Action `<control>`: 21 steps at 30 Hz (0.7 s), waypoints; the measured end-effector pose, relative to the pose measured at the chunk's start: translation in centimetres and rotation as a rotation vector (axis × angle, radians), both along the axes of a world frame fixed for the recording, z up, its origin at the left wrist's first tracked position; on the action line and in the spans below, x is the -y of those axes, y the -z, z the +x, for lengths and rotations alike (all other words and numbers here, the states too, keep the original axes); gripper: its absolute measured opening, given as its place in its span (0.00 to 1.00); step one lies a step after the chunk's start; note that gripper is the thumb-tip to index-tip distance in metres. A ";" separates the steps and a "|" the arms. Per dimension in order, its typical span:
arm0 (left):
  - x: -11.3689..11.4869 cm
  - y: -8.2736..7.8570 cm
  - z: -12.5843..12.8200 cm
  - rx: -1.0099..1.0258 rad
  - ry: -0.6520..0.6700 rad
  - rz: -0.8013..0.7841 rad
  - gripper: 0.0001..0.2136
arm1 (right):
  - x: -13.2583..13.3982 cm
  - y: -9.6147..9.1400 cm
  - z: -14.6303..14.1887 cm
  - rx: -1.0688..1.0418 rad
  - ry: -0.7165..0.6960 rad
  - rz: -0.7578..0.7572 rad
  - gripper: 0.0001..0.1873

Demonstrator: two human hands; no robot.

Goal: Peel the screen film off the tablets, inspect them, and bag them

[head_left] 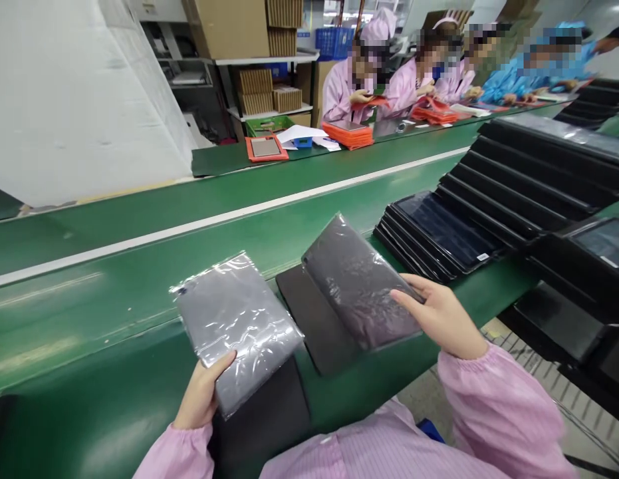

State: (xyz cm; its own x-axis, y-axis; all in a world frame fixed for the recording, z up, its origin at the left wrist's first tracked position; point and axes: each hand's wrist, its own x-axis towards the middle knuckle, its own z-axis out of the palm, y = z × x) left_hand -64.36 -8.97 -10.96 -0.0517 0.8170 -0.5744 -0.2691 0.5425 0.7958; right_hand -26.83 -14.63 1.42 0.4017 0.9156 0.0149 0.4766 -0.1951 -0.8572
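Observation:
My left hand (202, 392) grips the lower left edge of a grey tablet case (237, 319) in a clear, shiny bag, thumb on top. My right hand (441, 313) pinches the right edge of a darker grey tablet case (359, 286), also bagged and held tilted. Each shows a small dark camera spot at its upper left corner. Whether tablets are inside, I cannot tell. Beneath the right one lies a flat black panel (314, 326), partly covered. Another dark panel (269, 426) lies under the left one, near my body.
Stacks of black cases (439, 233) stand to the right, with a larger fanned stack (533, 179) behind. A green conveyor belt (139, 266) runs across. Beyond it, several co-workers sit by orange stacks (349, 135). White sheeting (80, 100) hangs at left.

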 end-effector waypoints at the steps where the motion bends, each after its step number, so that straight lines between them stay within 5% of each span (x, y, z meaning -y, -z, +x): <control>1: 0.4 0.4 -0.4 -0.013 -0.058 -0.011 0.27 | 0.2 -0.4 -0.2 0.146 0.023 0.029 0.17; 6: 1.7 1.9 0.8 0.026 -0.284 0.052 0.21 | -0.5 0.5 -3.1 0.666 0.151 0.078 0.16; 11: 1.3 2.3 2.8 0.022 -0.422 0.220 0.22 | -1.2 2.7 -5.8 0.816 0.119 0.106 0.20; 16: 1.2 2.2 2.9 0.078 -0.422 0.173 0.21 | 0.1 7.1 -10.5 0.891 -0.136 0.209 0.27; 21: 1.3 2.2 2.0 0.157 -0.535 0.058 0.15 | 1.5 12.0 -14.8 0.797 -0.374 0.059 0.29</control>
State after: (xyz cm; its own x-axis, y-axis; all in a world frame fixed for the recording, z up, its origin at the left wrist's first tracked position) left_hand -62.41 -10.24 -13.19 -0.3851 0.7307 -0.5637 -0.6129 0.2541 0.7482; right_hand -41.63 -16.10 -10.56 -0.0739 0.9740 0.2139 0.9608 0.1270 -0.2463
